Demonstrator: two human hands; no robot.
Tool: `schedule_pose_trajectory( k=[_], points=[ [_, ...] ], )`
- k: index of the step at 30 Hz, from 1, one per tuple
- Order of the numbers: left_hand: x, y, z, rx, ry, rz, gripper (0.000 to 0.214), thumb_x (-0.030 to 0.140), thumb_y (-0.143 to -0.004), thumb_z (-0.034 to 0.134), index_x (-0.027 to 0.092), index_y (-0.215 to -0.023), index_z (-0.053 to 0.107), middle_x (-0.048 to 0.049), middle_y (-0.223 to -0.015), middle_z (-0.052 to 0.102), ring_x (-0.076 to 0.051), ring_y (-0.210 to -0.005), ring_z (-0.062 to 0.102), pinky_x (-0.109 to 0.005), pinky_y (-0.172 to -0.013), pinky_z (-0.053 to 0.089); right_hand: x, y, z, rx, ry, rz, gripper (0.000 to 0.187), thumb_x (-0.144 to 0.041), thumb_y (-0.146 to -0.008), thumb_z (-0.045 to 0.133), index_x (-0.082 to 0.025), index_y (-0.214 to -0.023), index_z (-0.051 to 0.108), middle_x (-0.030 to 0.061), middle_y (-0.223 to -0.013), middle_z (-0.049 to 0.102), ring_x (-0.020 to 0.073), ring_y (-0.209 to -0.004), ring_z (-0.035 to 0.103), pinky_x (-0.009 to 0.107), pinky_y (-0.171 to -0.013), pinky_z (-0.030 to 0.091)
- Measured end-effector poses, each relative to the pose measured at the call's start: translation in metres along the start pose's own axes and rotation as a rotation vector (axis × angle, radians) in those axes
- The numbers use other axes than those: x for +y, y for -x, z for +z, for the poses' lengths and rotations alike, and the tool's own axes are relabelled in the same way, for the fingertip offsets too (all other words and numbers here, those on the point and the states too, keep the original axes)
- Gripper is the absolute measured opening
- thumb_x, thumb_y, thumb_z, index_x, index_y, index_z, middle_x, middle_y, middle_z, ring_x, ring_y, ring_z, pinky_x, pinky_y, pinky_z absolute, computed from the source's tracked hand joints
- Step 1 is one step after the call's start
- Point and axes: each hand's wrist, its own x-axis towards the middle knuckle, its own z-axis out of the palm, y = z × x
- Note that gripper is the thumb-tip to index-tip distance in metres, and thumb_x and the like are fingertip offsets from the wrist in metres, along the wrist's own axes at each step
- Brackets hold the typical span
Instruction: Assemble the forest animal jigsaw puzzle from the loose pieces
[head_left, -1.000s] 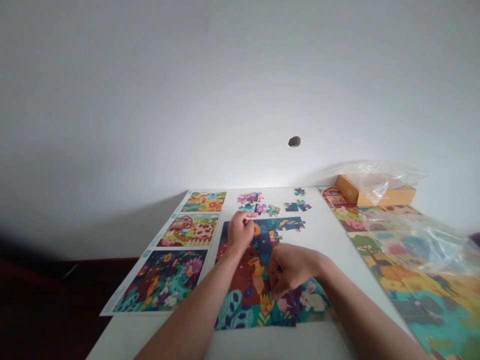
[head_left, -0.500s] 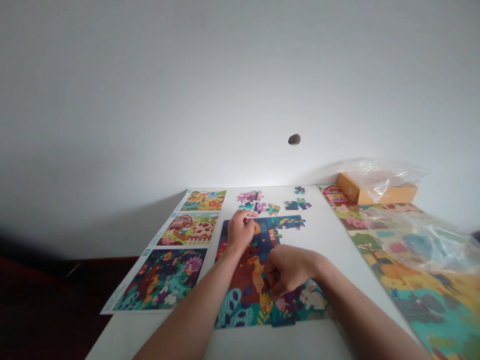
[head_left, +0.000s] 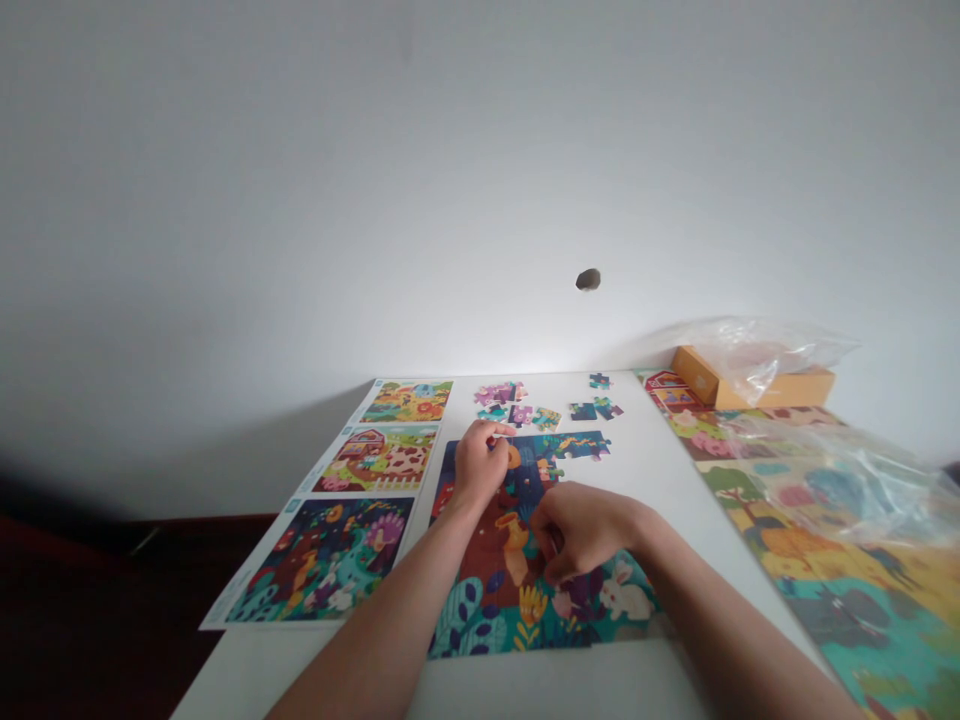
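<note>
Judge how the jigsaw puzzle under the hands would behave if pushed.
It would probably come apart rather than slide whole: the jigsaw puzzle is separate interlocked pieces. Each looks like thin card, so likely light and fairly stiff.

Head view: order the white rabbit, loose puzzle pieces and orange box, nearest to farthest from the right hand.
From the right hand:
1. White rabbit: on the puzzle.
2. Loose puzzle pieces: ahead on the table.
3. Orange box: far right corner.
</note>
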Motion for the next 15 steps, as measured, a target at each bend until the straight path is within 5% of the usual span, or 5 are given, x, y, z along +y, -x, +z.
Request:
schedule_pose_trajectory(
  k=[15],
  points=[
    [0.0004, 0.0003, -0.0008, -0.017, -0.006, -0.005, 0.027, 0.005, -0.073, 0.047, 0.019, -0.077, 0.070, -0.0026, -0.087, 0.070, -0.017, -0.087, 0.064, -0.028, -0.080, 0.047, 0.0041, -0.0028, 0.0029, -0.083, 0.001, 0.011, 0.019, -0.032, -0.062, 0.073, -0.018, -0.075, 0.070, -0.0053, -0.062, 0.063, 0.0089, -0.052, 0.051, 0.019, -0.045, 0.032]
  ],
)
